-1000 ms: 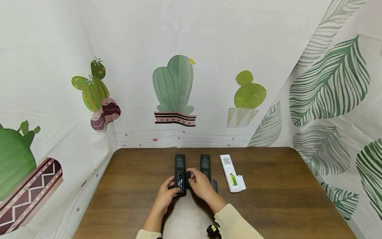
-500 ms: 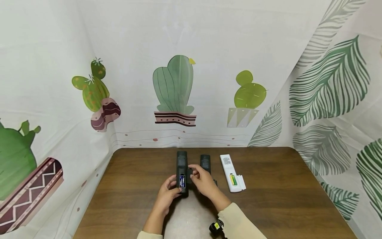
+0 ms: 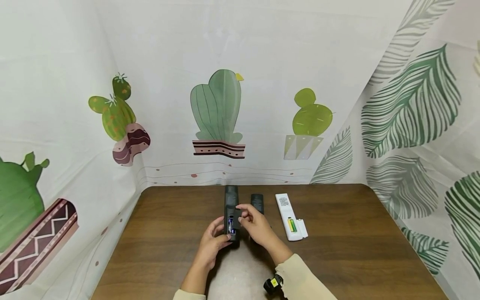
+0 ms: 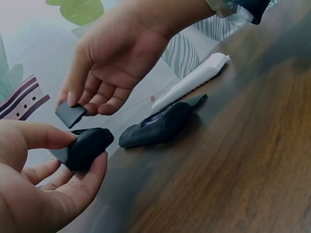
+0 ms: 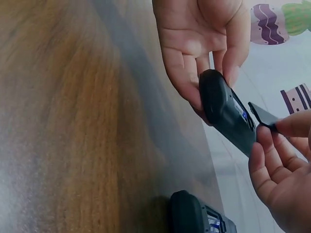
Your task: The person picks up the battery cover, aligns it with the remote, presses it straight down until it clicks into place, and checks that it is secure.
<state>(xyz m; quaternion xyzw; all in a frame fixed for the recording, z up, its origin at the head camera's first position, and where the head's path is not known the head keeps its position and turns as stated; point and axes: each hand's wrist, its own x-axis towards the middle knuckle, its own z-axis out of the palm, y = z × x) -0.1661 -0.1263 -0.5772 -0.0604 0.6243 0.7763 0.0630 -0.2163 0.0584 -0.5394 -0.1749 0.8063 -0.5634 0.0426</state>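
Note:
My left hand (image 3: 210, 243) grips a black remote control (image 3: 232, 198) near its lower end, back side up. Its battery compartment is uncovered, with blue batteries (image 3: 230, 225) visible inside. Between thumb and fingers, my right hand (image 3: 259, 228) pinches the small dark battery cover (image 4: 70, 114). In the right wrist view the cover is tilted just beside the compartment, apart from the batteries. The left wrist view has the remote raised off the table, its lower end (image 4: 87, 148) towards the camera.
A second black remote (image 3: 257, 201) lies to the right, partly behind my right hand; its compartment is uncovered too. Farther right lies a white remote (image 3: 283, 205) with green-yellow batteries (image 3: 292, 225) and its white cover (image 3: 301, 228) beside it. All are on a brown wooden table (image 3: 348, 237).
The held remote has shifted right and away from me, and appears lifted. My right hand has brought the cover from beside the remote to near the compartment's edge.

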